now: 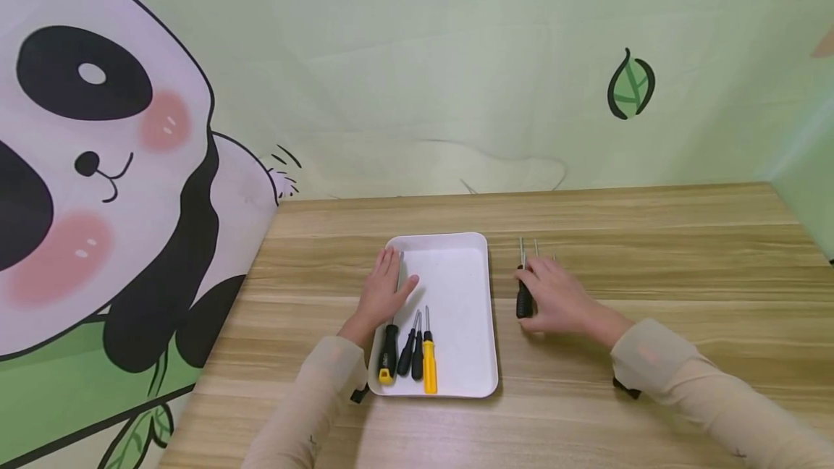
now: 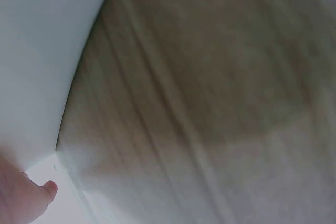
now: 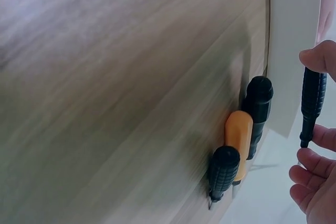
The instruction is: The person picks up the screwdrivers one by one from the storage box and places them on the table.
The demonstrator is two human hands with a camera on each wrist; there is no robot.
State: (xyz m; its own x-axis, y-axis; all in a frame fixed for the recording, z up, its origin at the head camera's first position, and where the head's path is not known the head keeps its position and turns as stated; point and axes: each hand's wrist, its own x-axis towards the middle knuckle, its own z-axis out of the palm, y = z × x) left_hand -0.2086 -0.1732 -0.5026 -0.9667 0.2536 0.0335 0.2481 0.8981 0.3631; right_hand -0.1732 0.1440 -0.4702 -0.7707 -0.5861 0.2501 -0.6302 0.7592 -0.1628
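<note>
In the head view my left hand (image 1: 381, 292) rests at the left rim of a white tray (image 1: 459, 339), fingers straight and thumb spread over the inside. Along the tray's left side lie a large black screwdriver (image 1: 389, 353) with a yellow end, two small black screwdrivers (image 1: 412, 355) and a yellow screwdriver (image 1: 429, 364). Right of the tray my right hand (image 1: 562, 300) pinches a black screwdriver (image 3: 312, 95) between thumb and fingers. Below it in the right wrist view lie an orange-yellow handled screwdriver (image 3: 239, 135) and two black-handled ones (image 3: 224, 169), mostly hidden by the hand in the head view.
A wood-grain table (image 1: 704, 259) carries everything and meets a pale green backdrop (image 1: 508, 85) at its rear edge. A printed panda (image 1: 156, 187) covers the left side of the backdrop. Black straps (image 1: 627, 387) show near both sleeves.
</note>
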